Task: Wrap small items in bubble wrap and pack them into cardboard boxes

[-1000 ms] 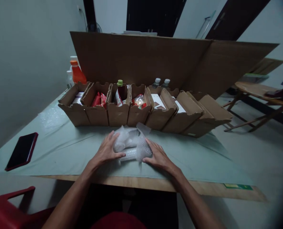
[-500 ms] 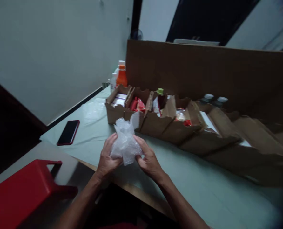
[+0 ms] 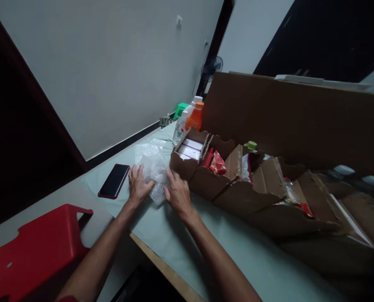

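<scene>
A clear sheet of bubble wrap (image 3: 158,181) lies on the pale green table cover between my two hands, overlapping more see-through wrap behind it. My left hand (image 3: 138,184) is at its left edge, fingers spread and pointing away from me. At the right edge is my right hand (image 3: 179,191), its fingers also apart and touching or just over the wrap. Left of my left hand lies a dark-screened phone (image 3: 114,181) with a red case. The nearest cardboard compartment (image 3: 183,167), holding white boxes (image 3: 189,149), stands just beyond my right hand.
A row of cardboard bins runs right, holding red packets (image 3: 217,162) and other goods, before a tall cardboard panel (image 3: 287,121). An orange bottle (image 3: 194,117) and clear bottles stand behind the first bin. A red stool (image 3: 48,243) is at lower left, beside the table edge.
The bunched bubble wrap has gone from between my gripping hands down onto the table, where it lies flatter. My fingers have opened. The view has swung left.
</scene>
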Available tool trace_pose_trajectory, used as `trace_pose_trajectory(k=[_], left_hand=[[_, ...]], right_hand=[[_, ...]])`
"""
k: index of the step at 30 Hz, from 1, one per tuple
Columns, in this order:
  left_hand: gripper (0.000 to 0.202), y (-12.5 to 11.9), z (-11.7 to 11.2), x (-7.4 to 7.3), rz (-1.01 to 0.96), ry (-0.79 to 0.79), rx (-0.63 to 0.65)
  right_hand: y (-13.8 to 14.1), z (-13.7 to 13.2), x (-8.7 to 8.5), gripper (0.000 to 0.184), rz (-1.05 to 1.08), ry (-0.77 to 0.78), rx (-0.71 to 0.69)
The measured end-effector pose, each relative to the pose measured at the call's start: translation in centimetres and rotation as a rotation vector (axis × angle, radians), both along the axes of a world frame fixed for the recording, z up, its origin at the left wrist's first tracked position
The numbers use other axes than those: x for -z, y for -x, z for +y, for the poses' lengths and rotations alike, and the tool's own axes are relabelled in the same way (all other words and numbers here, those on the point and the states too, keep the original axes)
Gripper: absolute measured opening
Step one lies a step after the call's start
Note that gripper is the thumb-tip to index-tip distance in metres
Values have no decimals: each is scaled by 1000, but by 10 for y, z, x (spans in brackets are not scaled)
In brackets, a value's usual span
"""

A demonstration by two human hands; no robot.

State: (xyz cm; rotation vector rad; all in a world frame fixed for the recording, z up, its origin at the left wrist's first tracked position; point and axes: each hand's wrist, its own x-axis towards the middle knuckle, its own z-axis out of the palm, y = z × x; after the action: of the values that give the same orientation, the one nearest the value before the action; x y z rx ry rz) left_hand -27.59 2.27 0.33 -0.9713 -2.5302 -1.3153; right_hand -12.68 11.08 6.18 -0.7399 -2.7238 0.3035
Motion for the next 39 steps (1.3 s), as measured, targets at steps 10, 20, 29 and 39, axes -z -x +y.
trace_pose_trajectory(k=[10, 20, 29, 39], left_hand=[[85, 59, 14, -1, 53, 160, 283], [72, 117, 49, -29, 49, 319, 516], [85, 133, 47, -47, 36, 389, 577], [91, 144, 0, -51, -308, 136, 533]], right_hand=[[8, 4, 52, 67, 59, 189, -114], [-17, -2, 70, 46, 121, 146, -124], [-20, 2, 72, 40, 165, 144, -251], [-20, 4, 75, 40, 203, 172, -108]])
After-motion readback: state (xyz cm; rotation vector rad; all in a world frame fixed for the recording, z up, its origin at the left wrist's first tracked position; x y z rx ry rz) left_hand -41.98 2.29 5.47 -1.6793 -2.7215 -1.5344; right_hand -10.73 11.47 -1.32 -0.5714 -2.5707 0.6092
